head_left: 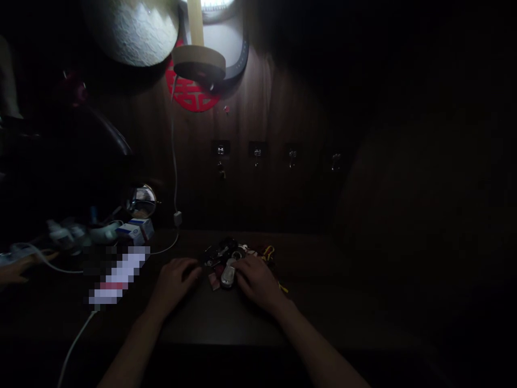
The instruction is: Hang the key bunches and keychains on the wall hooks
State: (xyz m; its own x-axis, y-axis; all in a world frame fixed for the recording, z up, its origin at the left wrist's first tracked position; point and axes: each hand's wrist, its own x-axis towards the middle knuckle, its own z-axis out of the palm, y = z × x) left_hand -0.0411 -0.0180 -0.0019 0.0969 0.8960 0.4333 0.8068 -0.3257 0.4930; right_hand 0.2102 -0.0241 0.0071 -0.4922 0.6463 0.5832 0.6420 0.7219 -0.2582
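A small heap of keys and trinkets (220, 256) lies on the dark table. At its front is a rounded silver-grey fob (228, 275), seemingly on a ring. My right hand (258, 280) reaches over the heap's right side, its thumb and fingertips closed at the fob's edge; the exact grip is dim. Left of the heap, my left hand (176, 279) rests low over the table with bent fingers and the thumb apart, holding nothing visible. A small pinkish piece (214, 281) lies beside the fob. Red and yellow cords (268, 252) stick out behind my right hand.
Several metal hooks (257, 153) line the wooden wall; keys (221, 170) hang from the leftmost. A blurred white power strip (121, 275) with cables, a blue-white box (136, 230), bottles (60, 236) and a round mirror (144, 200) stand left. A lamp (198, 62) hangs above.
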